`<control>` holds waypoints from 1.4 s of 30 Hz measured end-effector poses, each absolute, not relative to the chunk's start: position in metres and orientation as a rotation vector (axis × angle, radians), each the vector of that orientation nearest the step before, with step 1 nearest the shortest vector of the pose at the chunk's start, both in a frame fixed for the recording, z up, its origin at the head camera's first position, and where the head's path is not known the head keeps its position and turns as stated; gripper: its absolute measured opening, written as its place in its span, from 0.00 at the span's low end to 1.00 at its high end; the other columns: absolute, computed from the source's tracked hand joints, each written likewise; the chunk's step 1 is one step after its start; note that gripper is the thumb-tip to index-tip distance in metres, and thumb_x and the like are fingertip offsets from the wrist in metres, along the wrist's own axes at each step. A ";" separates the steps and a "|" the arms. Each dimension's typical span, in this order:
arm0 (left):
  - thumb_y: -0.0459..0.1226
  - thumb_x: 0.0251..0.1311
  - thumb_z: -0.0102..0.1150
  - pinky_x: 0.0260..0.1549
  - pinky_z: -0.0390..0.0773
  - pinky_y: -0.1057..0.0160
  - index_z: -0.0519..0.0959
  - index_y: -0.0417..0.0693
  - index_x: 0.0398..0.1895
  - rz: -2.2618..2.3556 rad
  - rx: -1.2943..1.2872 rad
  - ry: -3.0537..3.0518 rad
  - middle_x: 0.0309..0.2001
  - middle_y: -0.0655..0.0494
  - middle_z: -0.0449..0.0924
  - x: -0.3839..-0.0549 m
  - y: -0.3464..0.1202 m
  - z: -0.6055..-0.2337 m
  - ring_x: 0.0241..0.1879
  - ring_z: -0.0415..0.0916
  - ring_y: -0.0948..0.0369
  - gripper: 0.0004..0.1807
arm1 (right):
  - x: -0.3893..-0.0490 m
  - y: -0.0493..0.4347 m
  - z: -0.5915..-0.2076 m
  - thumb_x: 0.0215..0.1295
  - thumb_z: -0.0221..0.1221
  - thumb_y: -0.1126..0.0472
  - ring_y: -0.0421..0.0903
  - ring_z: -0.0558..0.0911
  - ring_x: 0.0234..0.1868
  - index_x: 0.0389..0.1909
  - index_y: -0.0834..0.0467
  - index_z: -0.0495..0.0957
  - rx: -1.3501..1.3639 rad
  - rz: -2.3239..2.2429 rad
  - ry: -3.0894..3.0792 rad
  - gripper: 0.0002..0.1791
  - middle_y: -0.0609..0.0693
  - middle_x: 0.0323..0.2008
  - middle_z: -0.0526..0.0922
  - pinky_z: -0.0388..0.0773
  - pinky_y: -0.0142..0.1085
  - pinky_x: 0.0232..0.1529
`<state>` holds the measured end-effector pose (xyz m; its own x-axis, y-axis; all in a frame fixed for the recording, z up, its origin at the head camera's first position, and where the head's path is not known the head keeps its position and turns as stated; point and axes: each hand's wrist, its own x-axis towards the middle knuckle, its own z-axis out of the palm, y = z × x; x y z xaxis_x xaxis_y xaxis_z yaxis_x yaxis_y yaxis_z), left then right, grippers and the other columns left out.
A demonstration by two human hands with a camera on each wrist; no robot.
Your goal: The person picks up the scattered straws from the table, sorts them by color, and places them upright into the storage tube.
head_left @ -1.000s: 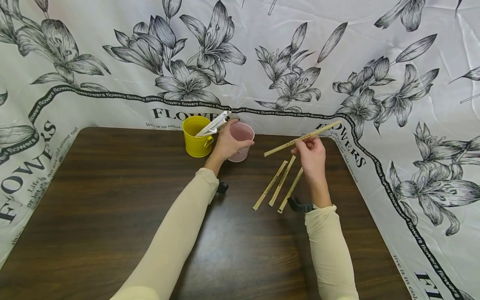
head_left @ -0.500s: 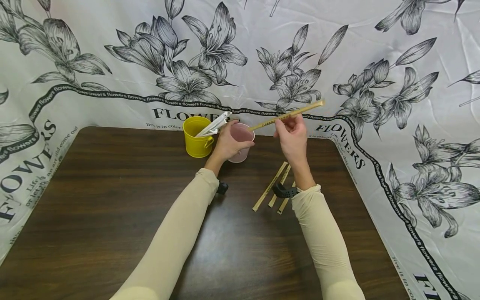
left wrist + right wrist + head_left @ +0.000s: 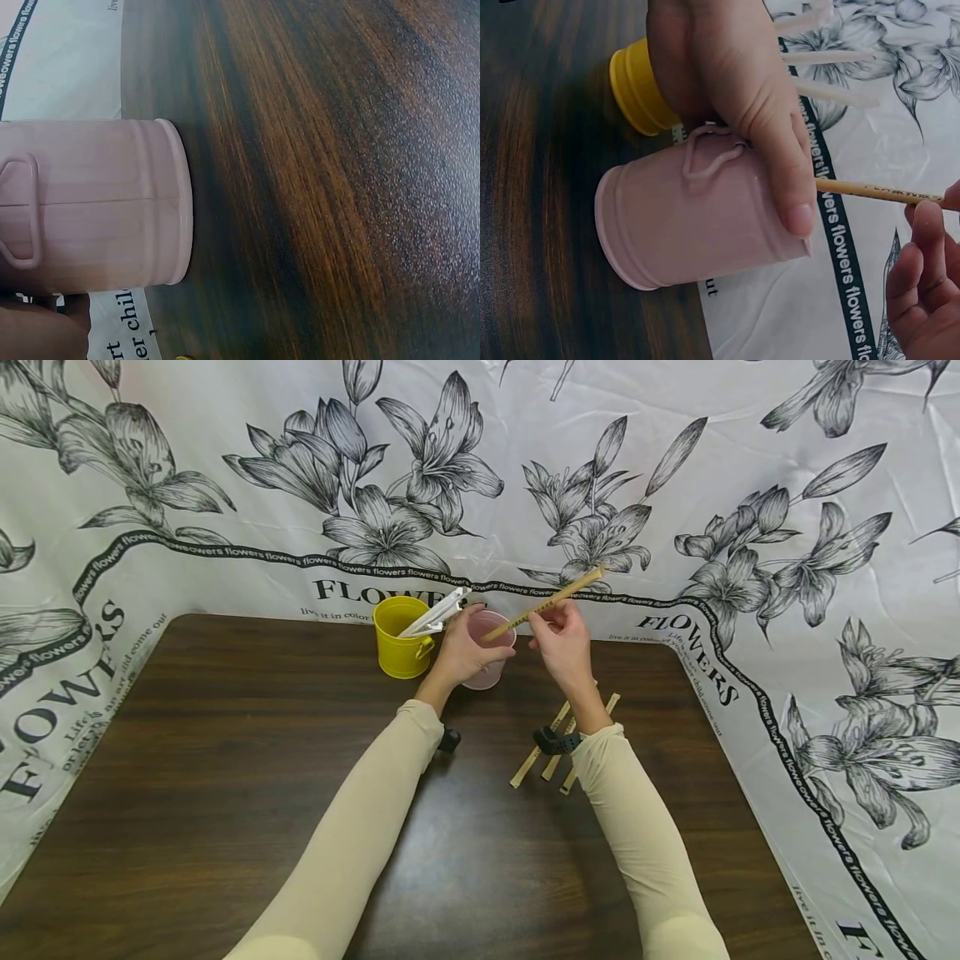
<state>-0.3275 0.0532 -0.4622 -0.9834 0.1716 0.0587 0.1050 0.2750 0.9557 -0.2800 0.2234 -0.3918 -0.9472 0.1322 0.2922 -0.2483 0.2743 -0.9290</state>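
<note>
A pink bucket (image 3: 491, 675) stands near the table's back edge, and my left hand (image 3: 459, 653) grips it at the rim. In the right wrist view the thumb of that hand lies along the side of the bucket (image 3: 705, 214), above its small handle. My right hand (image 3: 564, 647) pinches a tan straw in a printed paper wrapper (image 3: 573, 587). The straw slants down to the left, its lower end inside the mouth of the pink bucket. In the left wrist view the lower wall of the bucket (image 3: 90, 210) fills the left side.
To the left stands a yellow bucket (image 3: 401, 653) with several white-wrapped straws (image 3: 438, 612) leaning out. Three more tan straws (image 3: 527, 767) lie on the dark wooden table (image 3: 225, 793), partly under my right wrist. A flower-printed cloth (image 3: 480, 543) hangs behind.
My right hand has moved left with the tan straw, from above the loose straws to the pink bucket, and the straw's end has entered its mouth. My left hand keeps its grip.
</note>
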 end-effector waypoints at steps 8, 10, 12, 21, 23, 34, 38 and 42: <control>0.50 0.46 0.82 0.27 0.86 0.59 0.59 0.57 0.77 1.858 0.281 2.437 0.70 0.42 0.61 -0.328 0.055 -0.463 0.58 0.74 0.46 0.55 | -0.278 0.225 -0.393 0.68 0.65 0.61 0.34 0.79 0.19 0.49 0.64 0.73 0.149 1.782 -2.200 0.15 0.45 0.36 0.83 0.81 0.29 0.26; 0.50 0.46 0.82 0.26 0.86 0.59 0.59 0.56 0.77 1.864 0.283 2.432 0.70 0.42 0.61 -0.328 0.055 -0.463 0.56 0.75 0.46 0.56 | -0.276 0.226 -0.392 0.68 0.65 0.62 0.35 0.79 0.19 0.50 0.66 0.73 0.158 1.819 -2.185 0.16 0.44 0.37 0.83 0.80 0.28 0.25; 0.50 0.45 0.82 0.25 0.86 0.59 0.59 0.57 0.77 1.866 0.280 2.434 0.70 0.42 0.61 -0.329 0.054 -0.464 0.55 0.76 0.46 0.56 | -0.272 0.228 -0.390 0.68 0.65 0.62 0.35 0.79 0.20 0.51 0.65 0.73 0.159 1.840 -2.177 0.17 0.43 0.39 0.83 0.79 0.26 0.25; 0.51 0.44 0.82 0.28 0.87 0.59 0.60 0.58 0.77 1.845 0.286 2.460 0.72 0.42 0.60 -0.331 0.054 -0.465 0.62 0.70 0.46 0.56 | -0.247 0.264 -0.405 0.69 0.64 0.62 0.35 0.78 0.20 0.50 0.59 0.72 -0.021 1.891 -2.153 0.14 0.43 0.43 0.81 0.77 0.25 0.24; 0.50 0.45 0.82 0.31 0.87 0.57 0.60 0.59 0.77 1.838 0.286 2.467 0.71 0.42 0.60 -0.331 0.054 -0.465 0.63 0.69 0.46 0.55 | -0.238 0.277 -0.414 0.69 0.65 0.60 0.34 0.78 0.20 0.50 0.59 0.73 -0.101 1.875 -2.188 0.15 0.42 0.41 0.81 0.76 0.25 0.23; 0.49 0.47 0.81 0.38 0.87 0.55 0.60 0.59 0.77 1.817 0.270 2.471 0.72 0.42 0.60 -0.329 0.053 -0.463 0.64 0.69 0.46 0.54 | -0.190 0.349 -0.481 0.70 0.64 0.54 0.39 0.81 0.28 0.53 0.65 0.74 -0.450 1.613 -2.623 0.21 0.44 0.33 0.80 0.81 0.31 0.32; 0.48 0.46 0.82 0.25 0.85 0.59 0.60 0.59 0.76 1.843 0.273 2.449 0.71 0.41 0.60 -0.329 0.053 -0.462 0.63 0.69 0.45 0.54 | -0.184 0.361 -0.494 0.71 0.63 0.51 0.38 0.82 0.30 0.55 0.65 0.73 -0.559 1.593 -2.686 0.24 0.46 0.35 0.82 0.80 0.30 0.34; 0.47 0.47 0.82 0.26 0.85 0.60 0.60 0.57 0.77 1.847 0.285 2.457 0.71 0.41 0.59 -0.328 0.052 -0.461 0.64 0.68 0.45 0.54 | -0.186 0.362 -0.494 0.71 0.62 0.49 0.38 0.81 0.29 0.53 0.67 0.75 -0.624 1.550 -2.739 0.24 0.45 0.32 0.82 0.80 0.30 0.33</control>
<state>-0.3281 0.0522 -0.4609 -0.9814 0.1797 0.0671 0.1143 0.2672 0.9568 -0.1861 0.3616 -0.4936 -0.9223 0.2994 -0.2445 0.3638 0.4581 -0.8110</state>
